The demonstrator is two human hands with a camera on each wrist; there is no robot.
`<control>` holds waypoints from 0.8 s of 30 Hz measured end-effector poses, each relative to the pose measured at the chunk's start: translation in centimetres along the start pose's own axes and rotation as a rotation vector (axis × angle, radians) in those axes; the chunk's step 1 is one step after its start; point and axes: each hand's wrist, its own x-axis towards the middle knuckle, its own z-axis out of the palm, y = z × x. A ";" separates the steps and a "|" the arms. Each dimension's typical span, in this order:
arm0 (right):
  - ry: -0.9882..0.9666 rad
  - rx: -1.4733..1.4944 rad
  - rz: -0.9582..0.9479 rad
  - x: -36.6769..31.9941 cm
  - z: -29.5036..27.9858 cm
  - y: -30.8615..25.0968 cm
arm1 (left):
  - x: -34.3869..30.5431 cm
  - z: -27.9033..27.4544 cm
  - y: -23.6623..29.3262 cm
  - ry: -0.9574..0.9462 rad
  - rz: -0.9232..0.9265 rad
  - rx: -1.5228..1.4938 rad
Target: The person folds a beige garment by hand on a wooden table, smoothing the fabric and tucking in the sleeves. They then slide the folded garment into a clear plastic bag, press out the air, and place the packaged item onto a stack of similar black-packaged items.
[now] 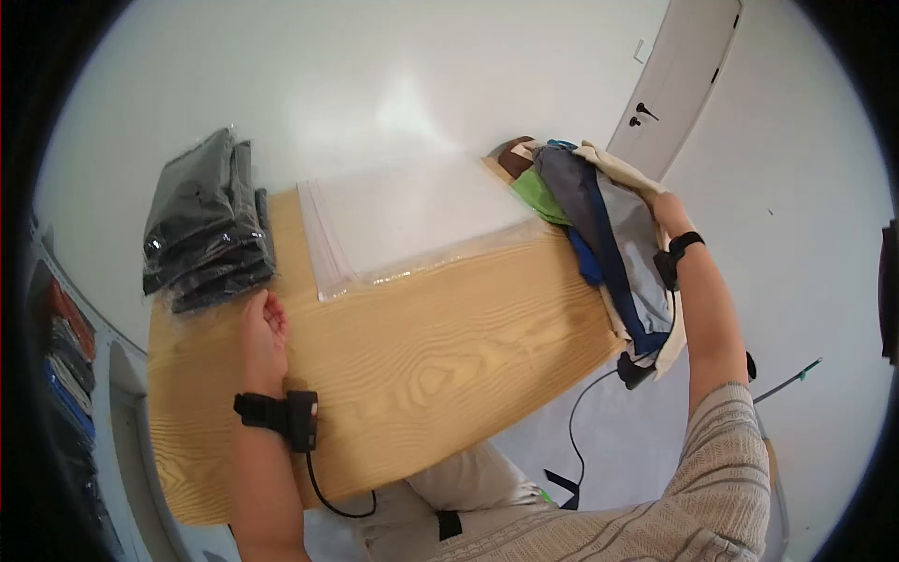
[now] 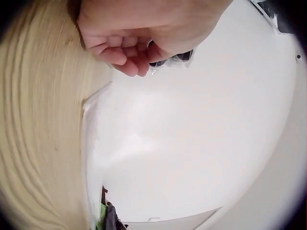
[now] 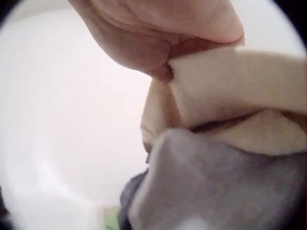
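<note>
- Head view: a wooden table [image 1: 421, 393] stands against a white wall [image 1: 309, 84], with the seated person at its near edge.
- Clothes: a heap of garments lies at the table's right edge and hangs down past it; a gray garment [image 1: 637, 229] with a navy band, a cream cloth [image 1: 613, 169] and a green cloth [image 1: 536, 197] can be told apart.
- Right hand [image 1: 669, 214]: at the outer side of the heap, beyond the table's right edge. From the head its fingertips are hidden; the right wrist view shows thumb and fingers pinching a fold of the cream cloth, with the gray garment just below.
- Left hand [image 1: 267, 337]: near the table's left edge, just in front of the black bagged stack. The left wrist view adds the underside of the fingers [image 2: 115, 55], loosely curled toward the palm and empty.
- Black bagged stack [image 1: 206, 225]: at the far left corner, seen whole only from the head; the left wrist view gives a scrap behind the hand.
- Clear plastic bags [image 1: 421, 215]: flat along the far edge, between stack and clothes.
- Head view alone: a shelf [image 1: 110, 342] holding folded items, left of the table.
</note>
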 end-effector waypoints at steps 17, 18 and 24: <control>0.416 1.796 -0.322 -6.2 -35.0 -15.7 | -2.4 2.4 2.0 -0.171 0.020 0.037; 0.385 1.809 -0.415 -7.5 -36.1 -17.2 | -2.7 2.6 2.2 -0.231 0.007 0.071; 0.004 1.547 -0.834 -12.3 -38.2 -18.3 | -5.5 5.2 3.5 -0.398 0.148 0.167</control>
